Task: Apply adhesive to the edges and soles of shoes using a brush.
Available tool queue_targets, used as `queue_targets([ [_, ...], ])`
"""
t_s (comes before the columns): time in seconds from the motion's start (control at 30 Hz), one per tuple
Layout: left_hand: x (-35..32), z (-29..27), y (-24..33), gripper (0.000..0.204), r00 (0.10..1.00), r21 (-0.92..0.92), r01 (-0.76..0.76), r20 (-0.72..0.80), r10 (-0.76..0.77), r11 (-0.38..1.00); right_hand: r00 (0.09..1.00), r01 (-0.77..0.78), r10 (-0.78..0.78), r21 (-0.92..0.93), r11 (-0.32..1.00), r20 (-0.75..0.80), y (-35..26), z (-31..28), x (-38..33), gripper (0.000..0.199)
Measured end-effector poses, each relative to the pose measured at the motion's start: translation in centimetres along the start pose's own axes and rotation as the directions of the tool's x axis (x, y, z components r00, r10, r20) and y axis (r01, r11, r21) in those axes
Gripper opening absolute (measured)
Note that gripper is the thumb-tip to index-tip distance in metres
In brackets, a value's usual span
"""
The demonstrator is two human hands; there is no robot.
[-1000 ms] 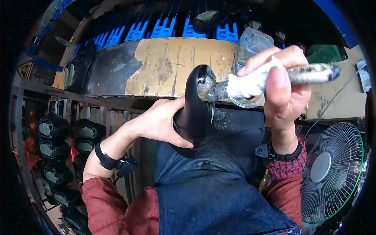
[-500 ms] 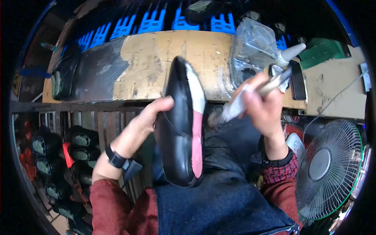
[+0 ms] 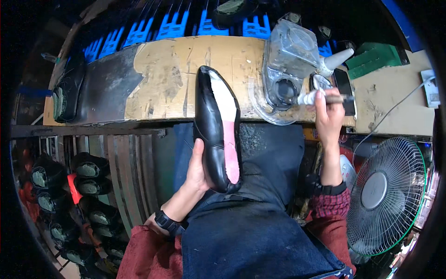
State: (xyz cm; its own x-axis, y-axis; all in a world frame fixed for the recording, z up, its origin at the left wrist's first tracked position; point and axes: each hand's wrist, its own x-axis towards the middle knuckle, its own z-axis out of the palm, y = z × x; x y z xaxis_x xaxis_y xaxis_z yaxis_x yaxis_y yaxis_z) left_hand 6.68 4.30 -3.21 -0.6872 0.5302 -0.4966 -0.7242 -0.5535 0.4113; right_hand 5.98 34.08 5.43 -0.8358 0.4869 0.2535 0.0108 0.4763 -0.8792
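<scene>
My left hand (image 3: pixel 197 172) grips a black leather shoe (image 3: pixel 210 125) near its heel end, toe pointing away from me. Its underside is partly turned up, showing a white patch (image 3: pixel 224 100) toward the toe and a pink strip (image 3: pixel 231 151) toward the heel. Over at the right, my right hand (image 3: pixel 330 118) is closed round a brush (image 3: pixel 335 99) with a white wrapping. The brush's wrapped end points left, close by the dark round mouth (image 3: pixel 284 92) of a clear plastic container (image 3: pixel 297 46). The bristles are hard to make out there.
A cardboard-covered bench (image 3: pixel 162 79) spans the front. Beside the container are a grey cone-shaped nozzle (image 3: pixel 338 60), a phone (image 3: pixel 344 86) and green sheeting (image 3: pixel 376 60). A fan (image 3: pixel 378 190) stands at right; several dark shoes (image 3: pixel 90 174) sit on a rack at left.
My right hand has carried the brush from beside the shoe to the container. My left hand now holds the shoe lower, and more of the underside faces up.
</scene>
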Motion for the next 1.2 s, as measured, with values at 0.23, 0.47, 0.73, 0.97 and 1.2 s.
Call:
queue_targets([
  [0.23, 0.1, -0.8, -0.7, 0.072, 1.000, -0.028, -0.003, -0.011, 0.003, 1.000, 0.893, 0.043, -0.154, 0.261, 0.965, 0.422, -5.0, 8.7, -0.9, 0.015],
  [0.47, -0.1, -0.5, -0.2, 0.071, 0.999, -0.018, -0.002, -0.048, 0.001, 1.000, 0.936, 0.191, -0.188, 0.019, 0.981, 0.297, -6.2, 14.2, 5.3, 0.034],
  [0.73, 0.2, 0.7, -0.3, 0.079, 0.996, 0.093, -0.058, 0.073, 0.051, 0.994, 0.945, -0.049, 0.018, 0.089, 0.995, 0.325, -6.9, 9.6, -4.4, 0.013],
  [0.97, -0.2, 2.5, 0.1, 0.075, 0.991, -0.005, 0.016, 0.136, -0.015, 1.000, 0.953, 0.195, -0.212, 0.099, 0.976, 0.215, -7.9, 7.8, -7.9, 0.016],
  [1.2, -0.5, 4.7, -0.3, 0.059, 0.982, 0.034, -0.096, -0.160, 0.101, 0.995, 0.888, 0.319, -0.331, 0.090, 0.943, 0.320, -9.5, 4.5, -9.4, 0.018],
])
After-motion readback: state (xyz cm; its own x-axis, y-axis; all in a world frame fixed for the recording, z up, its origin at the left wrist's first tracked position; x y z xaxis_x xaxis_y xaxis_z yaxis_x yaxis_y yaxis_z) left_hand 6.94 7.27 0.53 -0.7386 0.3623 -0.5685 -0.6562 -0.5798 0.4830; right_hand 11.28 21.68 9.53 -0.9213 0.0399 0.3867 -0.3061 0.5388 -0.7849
